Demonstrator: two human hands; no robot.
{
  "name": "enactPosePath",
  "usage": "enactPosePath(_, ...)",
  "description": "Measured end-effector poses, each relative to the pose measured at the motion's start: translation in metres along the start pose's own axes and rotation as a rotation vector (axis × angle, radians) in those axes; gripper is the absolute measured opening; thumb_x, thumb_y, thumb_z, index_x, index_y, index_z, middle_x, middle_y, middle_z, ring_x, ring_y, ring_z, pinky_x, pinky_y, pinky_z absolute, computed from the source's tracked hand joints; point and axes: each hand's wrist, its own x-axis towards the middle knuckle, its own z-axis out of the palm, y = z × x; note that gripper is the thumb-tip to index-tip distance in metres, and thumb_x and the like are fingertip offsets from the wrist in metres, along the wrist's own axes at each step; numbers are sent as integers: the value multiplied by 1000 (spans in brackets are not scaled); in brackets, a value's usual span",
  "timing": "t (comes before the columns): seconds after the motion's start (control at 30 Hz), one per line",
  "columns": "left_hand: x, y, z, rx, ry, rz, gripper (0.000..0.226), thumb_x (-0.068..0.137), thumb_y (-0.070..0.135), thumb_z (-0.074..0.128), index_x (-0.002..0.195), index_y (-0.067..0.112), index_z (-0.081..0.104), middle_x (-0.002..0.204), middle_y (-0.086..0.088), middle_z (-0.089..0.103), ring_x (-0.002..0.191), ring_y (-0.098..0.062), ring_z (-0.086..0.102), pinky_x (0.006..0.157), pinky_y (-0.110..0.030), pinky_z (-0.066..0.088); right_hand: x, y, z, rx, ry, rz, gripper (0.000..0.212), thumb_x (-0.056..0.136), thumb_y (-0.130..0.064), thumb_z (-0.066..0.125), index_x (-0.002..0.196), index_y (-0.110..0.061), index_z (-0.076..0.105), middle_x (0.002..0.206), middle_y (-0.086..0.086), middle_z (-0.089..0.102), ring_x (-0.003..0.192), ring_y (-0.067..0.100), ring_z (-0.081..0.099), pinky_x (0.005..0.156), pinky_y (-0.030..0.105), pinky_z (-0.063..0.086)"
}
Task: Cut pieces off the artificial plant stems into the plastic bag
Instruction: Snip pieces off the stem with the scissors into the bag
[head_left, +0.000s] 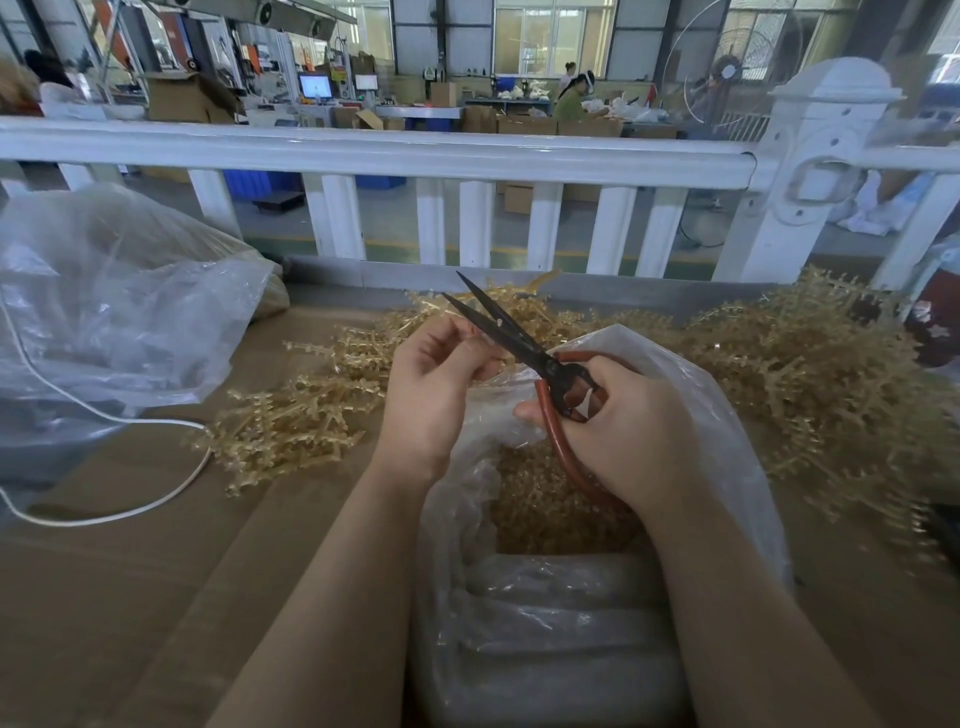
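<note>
Stems (291, 415) litter brown table (130, 597); right grip (623, 431) clasps scissors (519, 343), left (436, 384) curled.

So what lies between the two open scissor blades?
In the head view, the left hand's fingertips sit at the gap of the scissors; whether they pinch a stem is unclear.

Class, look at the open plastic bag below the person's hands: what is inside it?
Inside the plastic bag lies a heap of small tan cut pieces. The right hand, the scissors and the bag's folded film cover part of the heap, so its depth cannot be seen.
</note>
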Motion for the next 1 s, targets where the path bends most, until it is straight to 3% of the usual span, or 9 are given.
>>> enactPosePath(0.13, 0, -1, -1, 6, -16, 6, 10, 96, -4, 53, 89, 0, 59, 73, 0, 62, 69, -14, 55, 73, -27, 48, 0, 1, 1, 46, -7, -14, 74, 70, -89, 47, 102, -27, 72, 86, -21, 67, 75, -1, 58, 72, 1, 36)
enactPosePath(0.3, -1, 1, -1, 0, -16, -1, 18, 96, -3, 54, 82, 8, 59, 73, 1, 63, 68, -13, 55, 73, -26, 48, 0, 3, 5, 45, 8, -15, 77, 70, -92, 43, 98, -27, 73, 82, -26, 59, 71, -1, 58, 69, 2, 36)
enactPosePath(0.43, -1, 2, 0, -19, -26, -30, 18, 95, -3, 55, 81, 6, 59, 72, -1, 62, 68, -13, 54, 72, -25, 48, 0, 6, 6, 87, 2, 5, 69, 69, -90, 49, 96, -31, 72, 82, -25, 65, 74, -2, 63, 65, 2, 42)
enactPosePath(0.53, -2, 1, 1, 22, -85, -85, 21, 93, -3, 58, 75, 7, 59, 75, -12, 58, 69, -19, 50, 70, -26, 46, 2, 6, 7, 199, 22, 70, 52, 71, -77, 64, 92, -30, 74, 78, -23, 69, 82, -8, 63, 70, 0, 42)
enactPosePath(0.63, -3, -1, 4, 140, -171, -127, 19, 90, -2, 64, 73, 7, 62, 71, -6, 58, 67, -13, 51, 65, -18, 46, 4, 3, 6, 391, -16, 143, 31, 76, -60, 73, 87, -31, 74, 80, -25, 71, 79, -6, 67, 66, 6, 48)
enactPosePath(0.73, -4, -3, 5, 195, -229, -146, 16, 88, 0, 67, 74, 8, 67, 74, -4, 62, 69, -11, 54, 69, -20, 47, 6, 4, 5, 492, -60, 172, 9, 83, -37, 79, 80, -33, 71, 73, -20, 72, 72, -1, 68, 59, 9, 49)
enactPosePath(0.9, -4, -3, 3, 196, -239, -158, 9, 89, 4, 69, 80, 6, 68, 76, 3, 66, 69, -9, 56, 70, -19, 48, 9, 7, 9, 555, -107, 207, 10, 84, -27, 80, 81, -33, 71, 75, -15, 73, 70, 3, 70, 59, 12, 52)
enactPosePath(1.0, -3, -3, 3, 199, -202, -181, 11, 91, 13, 69, 79, 14, 69, 77, 2, 69, 71, -10, 61, 71, -23, 49, 9, 8, 10, 514, -86, 208, 13, 86, -27, 77, 78, -33, 69, 73, -19, 71, 70, -1, 68, 58, 9, 50)
